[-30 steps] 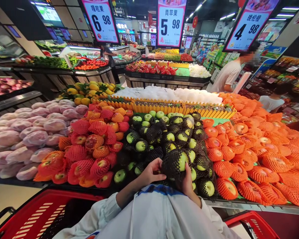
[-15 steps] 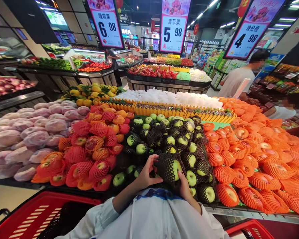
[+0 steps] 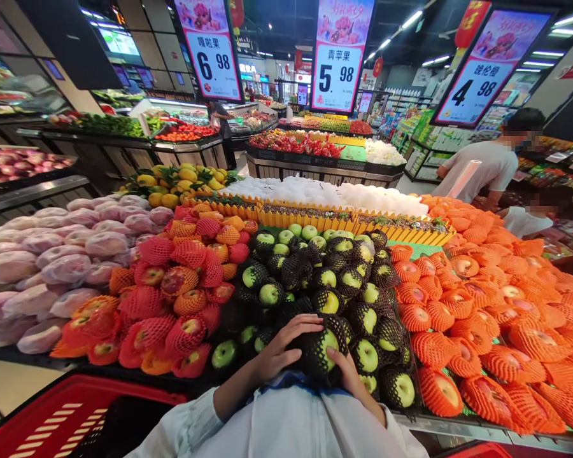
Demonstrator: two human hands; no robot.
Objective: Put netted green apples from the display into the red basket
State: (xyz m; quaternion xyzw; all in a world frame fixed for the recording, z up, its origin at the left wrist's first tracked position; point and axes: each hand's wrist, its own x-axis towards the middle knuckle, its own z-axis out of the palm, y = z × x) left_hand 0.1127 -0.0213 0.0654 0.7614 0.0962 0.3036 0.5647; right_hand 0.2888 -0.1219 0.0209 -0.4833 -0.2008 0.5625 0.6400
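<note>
A green apple (image 3: 323,355) in a black foam net is held close in front of my body. My left hand (image 3: 284,346) lies along its upper left side, with the fingers curved over the net. From the right, my right hand (image 3: 349,370) presses its thumb on the bare green skin; its other fingers are hidden behind the apple. Beyond my hands spreads a heap of green apples (image 3: 356,278), many in black nets. One bare green apple (image 3: 224,353) lies to the left of my left hand.
Apples in red and orange nets (image 3: 191,300) lie to the left, beside plastic-wrapped fruit (image 3: 69,264). Fruit in orange nets (image 3: 494,346) fills the right. A red shopping basket (image 3: 33,416) stands at lower left. Two people (image 3: 480,162) are at the back right.
The netted apple has moved slightly down and left, nearer my body. My left hand has closed in from beside it onto its upper side. The people at right have shifted.
</note>
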